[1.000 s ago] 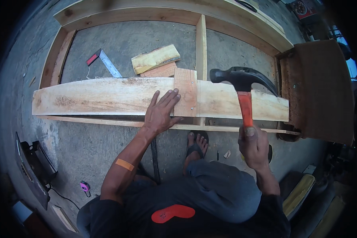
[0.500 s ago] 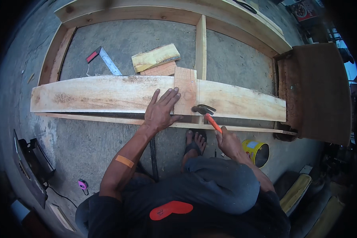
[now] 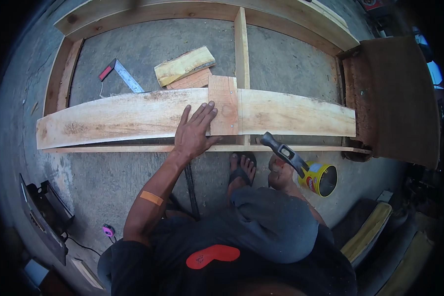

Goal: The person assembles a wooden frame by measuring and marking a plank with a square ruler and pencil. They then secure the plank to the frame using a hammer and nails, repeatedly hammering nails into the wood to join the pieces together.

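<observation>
Left hand (image 3: 195,130): I press it spread flat, centre frame, pinning the long board (image 3: 123,118).
Right hand (image 3: 280,172): I grip the hammer (image 3: 283,153) firmly; strike squarely.

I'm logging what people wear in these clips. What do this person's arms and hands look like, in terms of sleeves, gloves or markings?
Both hands are bare, with no gloves. The left hand has a bare forearm bearing a tan adhesive bandage, below a short dark sleeve. The right hand is largely hidden behind the knee; no watch or ring shows, and its sleeve cannot be seen.
</observation>
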Demonstrator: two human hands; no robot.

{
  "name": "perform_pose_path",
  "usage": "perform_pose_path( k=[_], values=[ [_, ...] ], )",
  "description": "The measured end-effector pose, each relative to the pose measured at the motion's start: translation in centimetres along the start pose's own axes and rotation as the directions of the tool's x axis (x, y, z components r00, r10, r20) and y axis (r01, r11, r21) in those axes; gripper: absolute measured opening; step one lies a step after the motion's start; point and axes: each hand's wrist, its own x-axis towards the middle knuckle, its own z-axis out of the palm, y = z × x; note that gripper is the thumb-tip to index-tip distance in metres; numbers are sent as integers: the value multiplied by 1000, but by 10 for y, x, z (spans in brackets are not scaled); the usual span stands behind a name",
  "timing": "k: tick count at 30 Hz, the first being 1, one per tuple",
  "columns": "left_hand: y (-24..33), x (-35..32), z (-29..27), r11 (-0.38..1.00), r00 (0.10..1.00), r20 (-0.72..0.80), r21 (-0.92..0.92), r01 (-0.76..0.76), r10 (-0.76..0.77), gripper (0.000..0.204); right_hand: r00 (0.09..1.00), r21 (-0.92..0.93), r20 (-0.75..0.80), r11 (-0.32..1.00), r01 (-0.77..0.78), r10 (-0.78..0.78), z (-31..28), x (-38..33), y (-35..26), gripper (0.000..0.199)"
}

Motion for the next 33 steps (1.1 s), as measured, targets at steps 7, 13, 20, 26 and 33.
perform_pose_path(
  k=[7, 13, 20, 26, 33],
  values=[
    [9, 3, 5, 1000, 998, 60, 22, -14, 13, 89, 942, 31, 40, 942, -334, 332, 16, -61, -8, 29],
    [13, 4, 17, 986, 996, 8, 137, -91, 90, 84, 772, 85, -368, 846, -527, 518, -4, -58, -9, 30],
    [7, -3, 26, 966, 983, 67, 183, -181, 172, 69, 787, -7, -367, 844, -536, 496, -44, -59, 31, 37],
    [2, -1, 26, 961, 978, 25, 181, -210, 209, 72, 203, -5, -610, 252, -968, 766, -145, -155, 171, 31],
    [-1, 2, 17, 969, 982, 80, 164, -184, 173, 72, 169, -308, -303, 72, -949, 938, -139, -148, 238, 37]
  ],
)
